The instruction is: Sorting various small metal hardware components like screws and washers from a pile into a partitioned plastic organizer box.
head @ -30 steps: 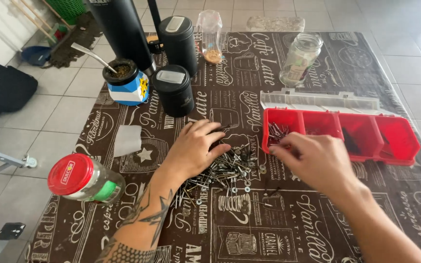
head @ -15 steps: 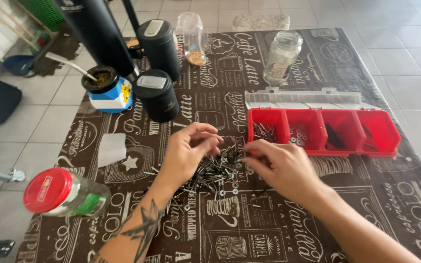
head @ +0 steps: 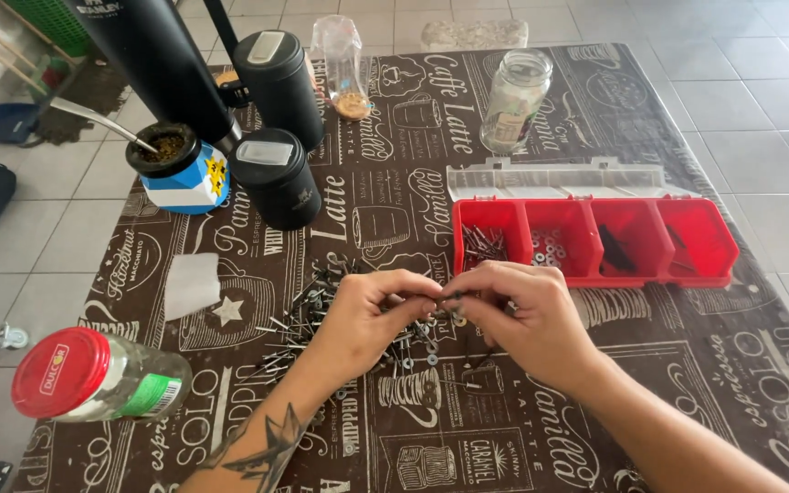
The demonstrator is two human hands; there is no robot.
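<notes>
A jar with a red lid (head: 93, 376) is lying on its side at the near left of the table (head: 687, 383), which is wearing a dark cloth with white writing.

In the middle, the two hands are meeting over a pile of small screws and washers (head: 321, 315). The left hand (head: 362, 319) is curling its fingers and pinching something tiny at the fingertips. The right hand (head: 527, 319) is curling too, and its fingertips are touching the left ones. They seem to be pinching one small metal piece together, but it is too little to tell what it is. The pile is lying on the cloth right under and to the left of the hands.

A small white paper (head: 191, 283) is lying left of the pile.

Just past the right hand, a red tray with four boxes (head: 595, 239) is sitting with its clear lid open. Screws are lying in its left box.

Farther back, a blue and white cup with a metal straw (head: 175, 169), two black cans (head: 276, 178) and a tall black bottle (head: 152, 55) are standing on the left. A clear glass jar (head: 515, 100) is standing behind the tray.
</notes>
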